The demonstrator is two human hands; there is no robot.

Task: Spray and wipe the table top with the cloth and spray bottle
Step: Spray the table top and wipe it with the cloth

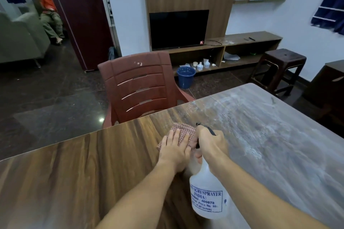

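A wooden table top [78, 169] fills the lower view; its right part looks pale and streaked. A reddish checked cloth [183, 131] lies flat near the table's far edge. My left hand [175, 149] presses on the cloth with fingers straight. My right hand [211, 142] grips the neck of a translucent white spray bottle [207, 195] with blue print, fingers round the black trigger head. The bottle is held tilted above the table, nozzle pointing away just right of the cloth.
A red-brown plastic chair [139, 87] stands against the table's far edge. Behind it are a blue bucket [185, 77], a TV unit [178, 29] and a dark stool [279, 69]. A person sits far off at the upper left.
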